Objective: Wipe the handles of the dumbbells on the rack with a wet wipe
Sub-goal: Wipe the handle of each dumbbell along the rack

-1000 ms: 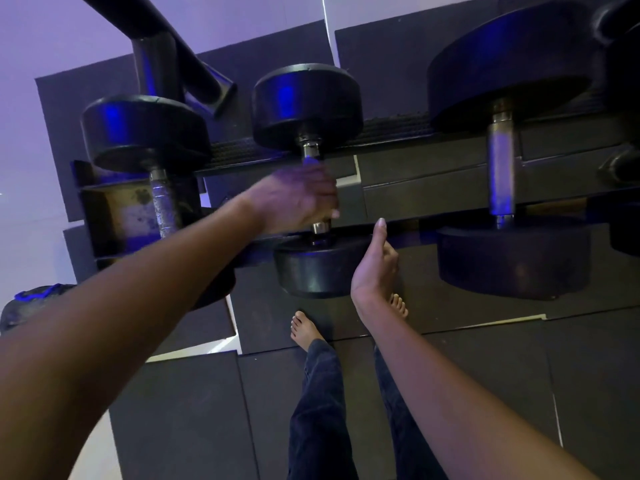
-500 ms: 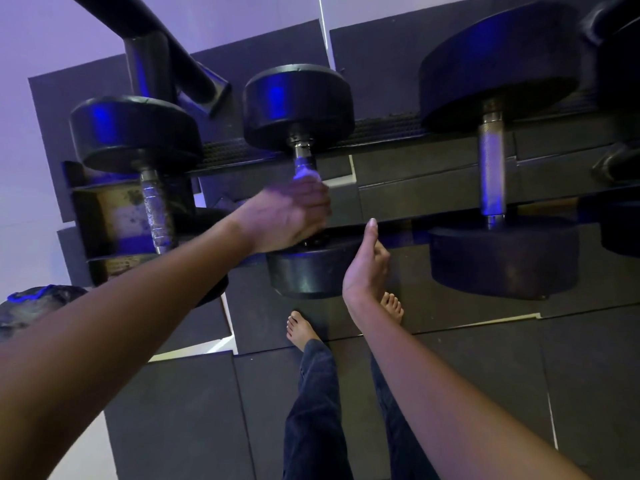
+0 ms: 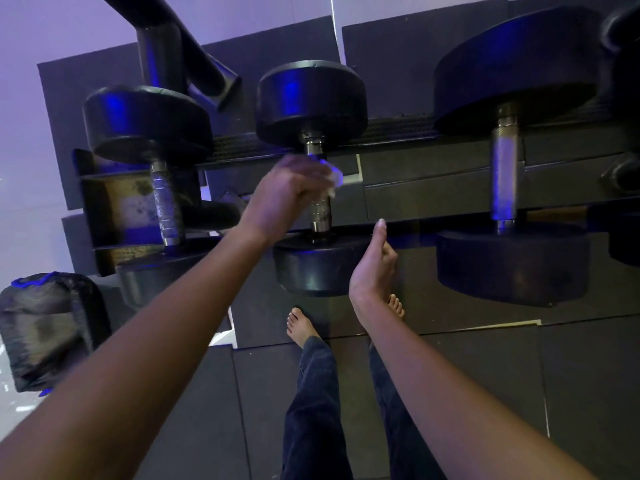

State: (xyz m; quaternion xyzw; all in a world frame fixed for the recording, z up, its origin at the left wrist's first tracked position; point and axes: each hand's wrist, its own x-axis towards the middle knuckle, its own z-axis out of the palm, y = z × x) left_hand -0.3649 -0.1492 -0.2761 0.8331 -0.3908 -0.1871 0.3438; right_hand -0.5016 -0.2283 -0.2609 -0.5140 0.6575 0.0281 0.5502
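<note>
A dark metal rack (image 3: 433, 195) holds three dumbbells (image 3: 512, 64) with round black rubber heads. At the middle dumbbell (image 3: 311, 98), the left hand (image 3: 287, 195) curls round the knurled metal handle (image 3: 320, 211), gripping a crumpled white wet wipe (image 3: 335, 177) against it. Twisting, full-length strokes should reach the grooves. The right hand (image 3: 372, 271) hangs loosely curled, empty.

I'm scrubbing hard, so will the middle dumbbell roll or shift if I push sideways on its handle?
The middle dumbbell has thick, solid-looking heads, so it's likely heavy for its size. Those heads are round, so a hard shove might roll it along the rack. Its knurled handle should give grip, though the wet wipe may make it slicker.
</note>
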